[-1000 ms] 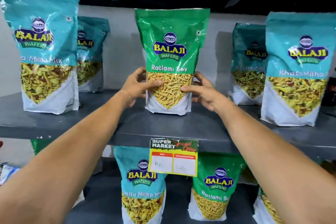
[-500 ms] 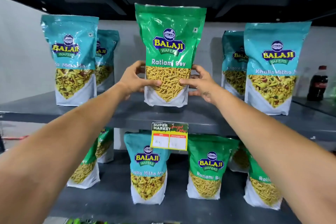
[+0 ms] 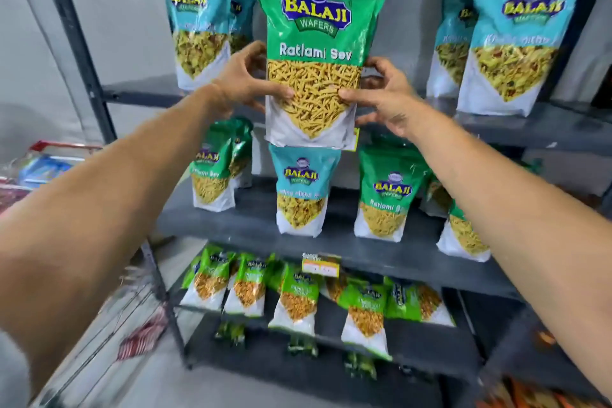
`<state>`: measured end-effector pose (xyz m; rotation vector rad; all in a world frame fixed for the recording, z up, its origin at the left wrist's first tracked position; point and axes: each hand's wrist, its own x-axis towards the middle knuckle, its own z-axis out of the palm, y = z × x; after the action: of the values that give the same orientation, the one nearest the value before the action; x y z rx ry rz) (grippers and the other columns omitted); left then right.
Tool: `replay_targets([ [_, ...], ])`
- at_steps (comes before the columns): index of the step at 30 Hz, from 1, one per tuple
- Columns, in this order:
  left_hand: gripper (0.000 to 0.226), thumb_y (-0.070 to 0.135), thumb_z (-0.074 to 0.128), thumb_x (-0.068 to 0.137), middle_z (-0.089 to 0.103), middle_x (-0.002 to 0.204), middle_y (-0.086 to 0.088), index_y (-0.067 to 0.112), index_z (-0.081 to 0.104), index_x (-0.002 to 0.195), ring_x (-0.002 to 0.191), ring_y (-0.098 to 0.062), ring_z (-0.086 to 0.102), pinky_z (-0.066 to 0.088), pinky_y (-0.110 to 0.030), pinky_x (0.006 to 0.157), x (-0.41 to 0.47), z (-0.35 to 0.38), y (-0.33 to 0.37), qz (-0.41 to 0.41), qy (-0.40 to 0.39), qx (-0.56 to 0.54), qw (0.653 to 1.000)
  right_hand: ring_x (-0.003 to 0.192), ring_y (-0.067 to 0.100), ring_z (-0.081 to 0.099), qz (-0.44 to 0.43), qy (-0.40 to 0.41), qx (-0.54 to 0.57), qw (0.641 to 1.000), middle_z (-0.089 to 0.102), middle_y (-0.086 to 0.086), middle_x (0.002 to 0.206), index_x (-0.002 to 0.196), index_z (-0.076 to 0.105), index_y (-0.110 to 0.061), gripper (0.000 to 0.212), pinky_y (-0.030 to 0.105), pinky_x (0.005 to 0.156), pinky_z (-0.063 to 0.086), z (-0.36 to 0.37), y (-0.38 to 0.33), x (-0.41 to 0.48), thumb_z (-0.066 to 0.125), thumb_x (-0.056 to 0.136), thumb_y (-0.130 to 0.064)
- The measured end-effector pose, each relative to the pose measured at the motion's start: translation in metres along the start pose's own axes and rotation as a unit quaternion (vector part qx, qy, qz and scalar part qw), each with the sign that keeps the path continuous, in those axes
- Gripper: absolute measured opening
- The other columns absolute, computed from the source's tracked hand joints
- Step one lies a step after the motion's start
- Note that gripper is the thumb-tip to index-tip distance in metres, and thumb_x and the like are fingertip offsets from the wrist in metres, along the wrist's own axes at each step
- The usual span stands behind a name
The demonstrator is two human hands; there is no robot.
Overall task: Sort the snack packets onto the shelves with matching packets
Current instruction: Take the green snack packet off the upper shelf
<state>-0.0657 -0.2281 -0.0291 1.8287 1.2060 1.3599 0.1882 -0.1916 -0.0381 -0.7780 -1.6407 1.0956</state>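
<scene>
I hold a green Ratlami Sev packet (image 3: 318,26) upright in the air in front of the shelves. My left hand (image 3: 245,83) grips its left edge and my right hand (image 3: 385,93) grips its right edge, thumbs on the clear window. Teal Khatta Mitha packets (image 3: 198,20) (image 3: 516,30) stand on the upper shelf (image 3: 530,126) to either side. On the middle shelf (image 3: 251,222) stand green Ratlami Sev packets (image 3: 213,172) (image 3: 385,195) with one teal packet (image 3: 303,189) between them.
The lowest shelf holds several smaller light-green packets (image 3: 298,298). A dark metal upright (image 3: 82,53) frames the rack's left side. At the far left a wire basket (image 3: 109,334) and red-edged goods (image 3: 43,162) sit near the floor.
Both hands lifted the green packet off the upper shelf and drew it toward me. The view has dropped, so the middle and lowest shelves now show.
</scene>
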Motion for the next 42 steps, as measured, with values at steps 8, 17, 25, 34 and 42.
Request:
replay_targets([
  [8, 0.074, 0.010, 0.090, 0.051, 0.068, 0.111, 0.002, 0.022, 0.054, 0.114, 0.095, -0.009, 0.070, 0.060, -0.026, 0.071, -0.079, -0.008, -0.089, -0.055, 0.025, -0.011, 0.998, 0.083, 0.012, 0.068, 0.042, -0.003, -0.010, 0.999, 0.065, -0.010, 0.103, 0.110, 0.054, -0.029, 0.058, 0.032, 0.063, 0.060, 0.063, 0.087, -0.041, 0.082, 0.066, -0.002],
  [17, 0.079, 0.003, 0.087, 0.059, 0.061, 0.124, -0.009, 0.005, 0.049, 0.128, 0.111, -0.024, 0.060, 0.047, -0.033, 0.102, -0.075, -0.045, -0.239, -0.160, 0.038, 0.053, 0.985, 0.092, 0.022, 0.065, 0.130, 0.021, -0.052, 0.990, 0.063, 0.006, 0.108, 0.121, 0.054, -0.009, 0.066, 0.044, 0.086, 0.057, 0.150, 0.236, 0.010, 0.084, 0.063, -0.002],
  [25, 0.072, 0.001, 0.085, 0.063, 0.059, 0.116, -0.005, 0.003, 0.049, 0.125, 0.101, -0.017, 0.061, 0.054, -0.020, 0.089, -0.001, -0.077, -0.326, -0.172, 0.056, 0.085, 0.980, 0.106, 0.028, 0.064, 0.135, 0.068, -0.071, 0.986, 0.062, 0.015, 0.123, 0.129, 0.049, -0.008, 0.071, 0.045, 0.093, 0.054, 0.190, 0.314, 0.100, 0.083, 0.067, -0.008],
  [34, 0.063, -0.002, 0.082, 0.067, 0.051, 0.093, 0.009, 0.013, 0.043, 0.114, 0.094, -0.015, 0.053, 0.054, -0.011, 0.068, 0.003, -0.062, -0.378, -0.219, 0.042, 0.066, 0.973, 0.110, 0.025, 0.062, 0.144, 0.062, -0.114, 0.981, 0.064, 0.011, 0.122, 0.122, 0.053, -0.011, 0.055, 0.045, 0.100, 0.050, 0.197, 0.362, 0.107, 0.079, 0.073, -0.011],
  [42, 0.041, 0.031, 0.084, 0.070, 0.055, 0.077, 0.002, 0.014, 0.054, 0.091, 0.065, -0.007, 0.049, 0.051, -0.018, 0.060, -0.021, -0.050, -0.397, -0.238, 0.136, 0.155, 0.949, 0.095, 0.015, 0.064, 0.083, 0.079, -0.174, 0.978, 0.068, 0.012, 0.110, 0.110, 0.058, -0.003, 0.034, 0.012, 0.081, 0.051, 0.196, 0.357, 0.073, 0.073, 0.080, -0.010],
])
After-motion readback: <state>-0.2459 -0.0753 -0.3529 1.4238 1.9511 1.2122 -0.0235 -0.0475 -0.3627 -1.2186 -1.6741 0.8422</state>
